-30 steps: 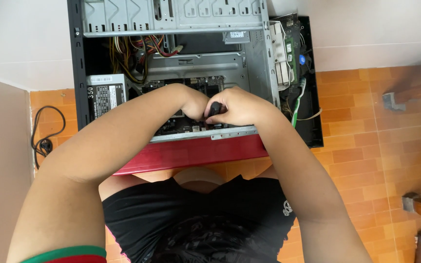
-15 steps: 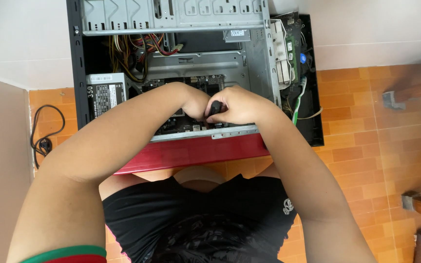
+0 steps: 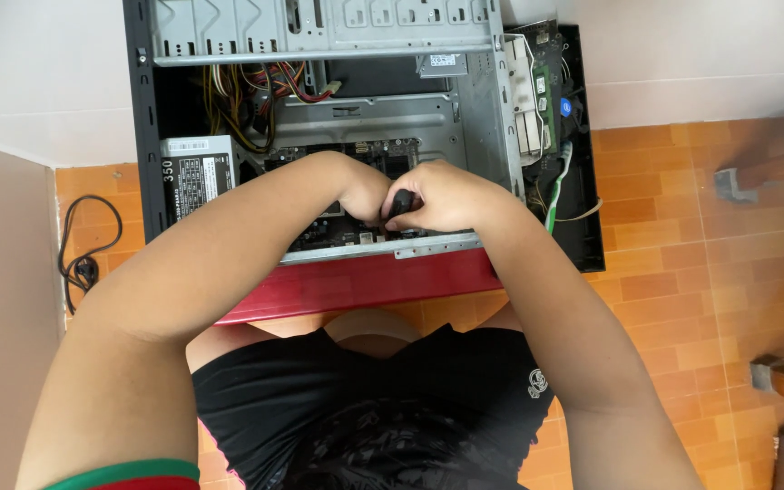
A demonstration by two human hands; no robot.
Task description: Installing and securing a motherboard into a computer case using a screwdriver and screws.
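Hands meet inside the open computer case (image 3: 319, 36), above the motherboard (image 3: 356, 154). Right hand (image 3: 446, 195) fists a black tool handle (image 3: 400, 203); left hand (image 3: 363, 186) curls beside it, grip hidden. I judge steady, vertical pressure best.

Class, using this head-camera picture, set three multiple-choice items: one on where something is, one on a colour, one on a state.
1. Where does the grey power supply box sit in the open metal computer case?
A. left side
B. right side
C. outside on the floor

2. What colour is the case's near edge panel?
A. blue
B. red
C. white

3. What is the right hand doing?
A. lying flat on the tiled floor
B. hanging open
C. closed round a small black object

Answers: 1 A, it stands by the case's left wall. 2 B, the strip is red. 3 C, the fingers wrap round it beside the left hand.
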